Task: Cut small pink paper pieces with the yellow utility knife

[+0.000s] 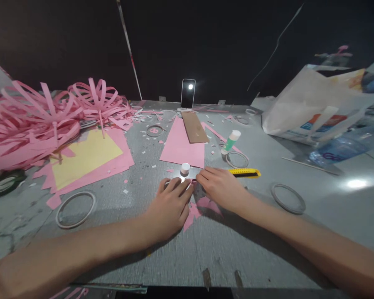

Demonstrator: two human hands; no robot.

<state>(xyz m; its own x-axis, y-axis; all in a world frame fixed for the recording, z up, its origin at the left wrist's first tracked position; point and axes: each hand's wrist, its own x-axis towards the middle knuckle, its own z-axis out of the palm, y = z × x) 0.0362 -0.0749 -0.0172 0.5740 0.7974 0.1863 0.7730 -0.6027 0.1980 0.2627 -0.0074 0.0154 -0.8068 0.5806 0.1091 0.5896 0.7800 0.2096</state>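
My left hand (172, 204) rests low over the table, palm down, its bent fingers apart and its fingertips close to my right hand. My right hand (218, 187) has its fingers drawn together and pointing left. A tiny pink bit shows between the two sets of fingertips; what the right fingers hold is hidden. Just beyond the left fingers stands a white cap (185, 168). A yellow utility knife (245, 172) sticks out to the right from behind my right hand; whether the hand touches it I cannot tell. Pink paper scraps (192, 215) lie under and between my hands.
Ahead are a pink sheet (182, 147), a brown cardboard strip (195, 128), a glue stick (231, 141) and a propped phone (188, 94). Pink strip shapes (93, 99) and yellow paper (87, 158) fill the left. Tape rings (288, 198), a plastic bag (294, 106) and a bottle (339, 149) stand right.
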